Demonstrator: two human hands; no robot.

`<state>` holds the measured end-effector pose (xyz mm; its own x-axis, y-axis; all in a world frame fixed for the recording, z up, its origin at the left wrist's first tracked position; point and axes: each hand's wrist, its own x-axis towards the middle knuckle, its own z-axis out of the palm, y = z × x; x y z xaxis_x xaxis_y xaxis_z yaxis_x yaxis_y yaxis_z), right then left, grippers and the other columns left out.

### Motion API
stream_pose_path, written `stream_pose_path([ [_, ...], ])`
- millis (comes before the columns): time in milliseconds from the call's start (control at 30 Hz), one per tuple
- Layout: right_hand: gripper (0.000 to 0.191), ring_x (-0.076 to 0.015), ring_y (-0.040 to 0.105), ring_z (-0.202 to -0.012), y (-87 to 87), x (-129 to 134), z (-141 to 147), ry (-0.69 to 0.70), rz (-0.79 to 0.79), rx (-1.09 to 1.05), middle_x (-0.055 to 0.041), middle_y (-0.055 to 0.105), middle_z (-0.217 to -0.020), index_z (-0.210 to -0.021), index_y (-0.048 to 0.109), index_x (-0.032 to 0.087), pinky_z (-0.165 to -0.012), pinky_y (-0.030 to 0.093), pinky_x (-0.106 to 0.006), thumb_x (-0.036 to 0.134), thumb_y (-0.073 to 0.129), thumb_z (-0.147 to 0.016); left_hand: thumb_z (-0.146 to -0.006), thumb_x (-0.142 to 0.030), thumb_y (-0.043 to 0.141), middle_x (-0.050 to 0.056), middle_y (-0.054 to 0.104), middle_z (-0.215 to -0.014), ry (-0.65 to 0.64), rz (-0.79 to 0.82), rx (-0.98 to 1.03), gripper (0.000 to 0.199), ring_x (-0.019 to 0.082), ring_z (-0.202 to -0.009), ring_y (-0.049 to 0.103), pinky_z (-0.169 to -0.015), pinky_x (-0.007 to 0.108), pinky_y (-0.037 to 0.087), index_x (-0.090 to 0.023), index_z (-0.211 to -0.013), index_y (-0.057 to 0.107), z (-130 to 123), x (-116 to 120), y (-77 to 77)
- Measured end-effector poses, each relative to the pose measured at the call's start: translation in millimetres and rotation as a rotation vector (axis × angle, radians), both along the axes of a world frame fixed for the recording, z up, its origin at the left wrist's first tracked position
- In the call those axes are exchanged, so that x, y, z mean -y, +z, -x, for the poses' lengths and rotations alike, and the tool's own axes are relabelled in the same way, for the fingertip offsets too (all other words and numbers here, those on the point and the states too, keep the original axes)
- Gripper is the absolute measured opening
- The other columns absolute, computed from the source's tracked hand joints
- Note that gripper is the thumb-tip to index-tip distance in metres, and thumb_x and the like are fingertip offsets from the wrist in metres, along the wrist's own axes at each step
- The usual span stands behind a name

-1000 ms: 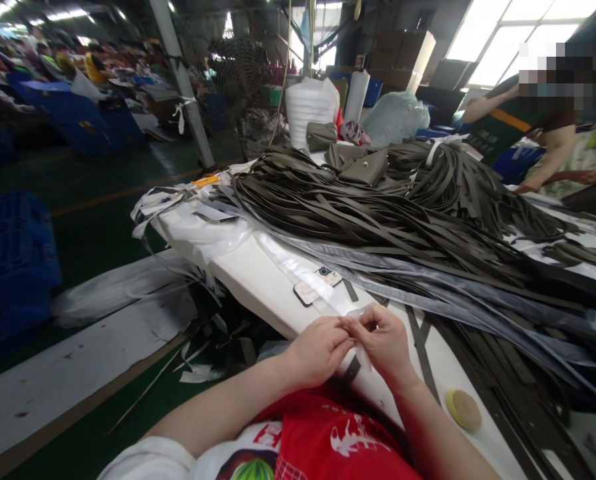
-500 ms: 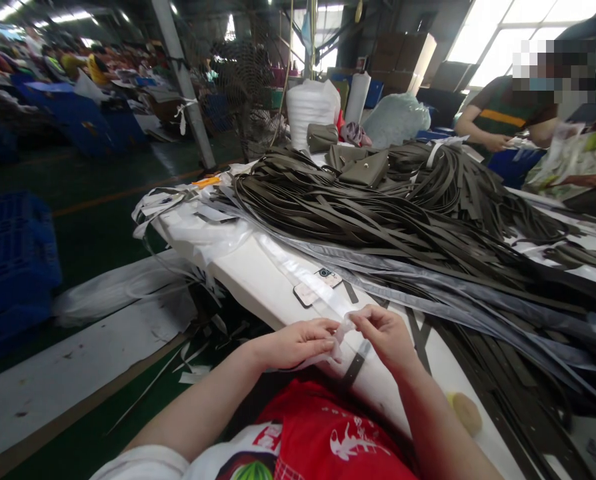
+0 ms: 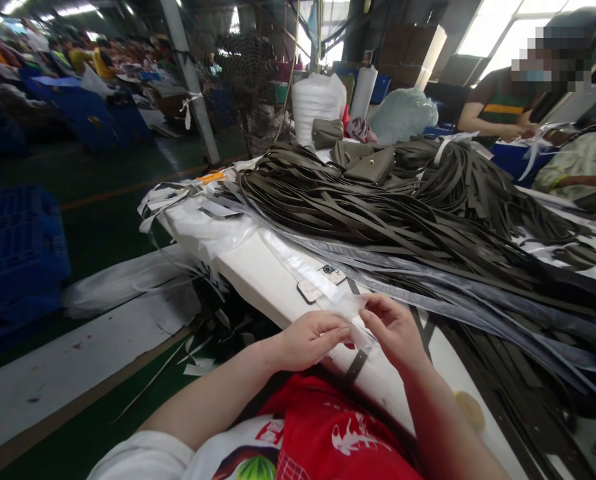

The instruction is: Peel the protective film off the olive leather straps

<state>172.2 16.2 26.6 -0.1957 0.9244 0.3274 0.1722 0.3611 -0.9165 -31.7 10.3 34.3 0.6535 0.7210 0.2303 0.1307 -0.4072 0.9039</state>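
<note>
Your left hand [image 3: 312, 340] has thumb and forefinger closed on the clear plastic strip [image 3: 339, 298]; your right hand [image 3: 395, 332] meets its edge with fingertips slightly parted, grip unclear. Between both, the strip's long axis runs away and leftward from your fingertips, across the phone [image 3: 307, 291].

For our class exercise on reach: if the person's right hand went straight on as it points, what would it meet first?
Probably the thin translucent plastic strip at the fingertips of the right hand; beyond it, perhaps the pale black-edged phone, though depth is unclear.
</note>
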Motion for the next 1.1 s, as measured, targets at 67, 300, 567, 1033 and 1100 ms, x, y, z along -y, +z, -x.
stream_pose_path([
  [67, 0.032, -0.0186, 0.059, -0.071, -1.9, 3, -5, 0.036, -0.005, -0.077, -0.005, 0.065, -0.084, -0.105, 0.067, 0.02, -0.064, 0.048, -0.03, 0.048, 0.062, -0.09, -0.101, -0.043, 0.041, 0.008, 0.07, -0.087, 0.108, 0.002, 0.033, 0.044, 0.017, -0.086, 0.064, -0.084, 0.027, 0.049, -0.012, -0.089, 0.07, 0, -3, -5.0],
  [300, 0.013, -0.0199, 0.063, -0.079, 3.0, 13, 4, -0.013, -0.148, 0.172, -0.0047, 0.069, -0.086, -0.097, 0.072, 0.024, -0.071, 0.049, -0.031, 0.031, 0.063, -0.091, -0.101, -0.041, 0.041, 0.008, 0.072, -0.093, 0.166, -0.046, -0.012, 0.042, 0.018, -0.091, 0.065, -0.086, 0.028, 0.048, -0.014, -0.097, 0.072, -2, -8, -13.5],
  [567, 0.028, -0.0163, 0.057, -0.061, 0.1, 2, 1, -0.068, 0.019, 0.147, -0.0021, 0.065, -0.067, -0.073, 0.07, 0.02, -0.059, 0.044, -0.027, 0.042, 0.064, -0.09, -0.064, -0.04, 0.086, 0.006, 0.071, -0.103, 0.209, -0.094, -0.256, 0.048, 0.023, -0.095, 0.063, -0.087, 0.032, 0.048, -0.018, -0.104, 0.069, 5, -7, -15.5],
  [1033, 0.02, -0.0203, 0.065, -0.072, -1.8, -3, -4, 0.024, 0.042, 0.062, -0.0057, 0.072, -0.083, -0.088, 0.074, 0.02, -0.063, 0.051, -0.029, 0.038, 0.071, -0.08, -0.095, -0.054, 0.046, 0.007, 0.07, -0.084, -0.116, 0.328, -0.009, 0.049, 0.018, -0.081, 0.064, -0.081, 0.029, 0.049, -0.013, -0.089, 0.072, 9, -18, -20.4],
  [1100, 0.021, -0.0172, 0.059, -0.06, -2.6, -6, -3, -0.023, 0.029, 0.061, -0.0027, 0.067, -0.066, -0.068, 0.069, 0.02, -0.057, 0.047, -0.027, 0.033, 0.063, -0.083, -0.092, -0.06, 0.049, 0.009, 0.071, -0.087, -0.213, 0.423, 0.023, 0.053, 0.019, -0.084, 0.065, -0.084, 0.03, 0.049, -0.013, -0.092, 0.073, 12, -23, -24.3],
])
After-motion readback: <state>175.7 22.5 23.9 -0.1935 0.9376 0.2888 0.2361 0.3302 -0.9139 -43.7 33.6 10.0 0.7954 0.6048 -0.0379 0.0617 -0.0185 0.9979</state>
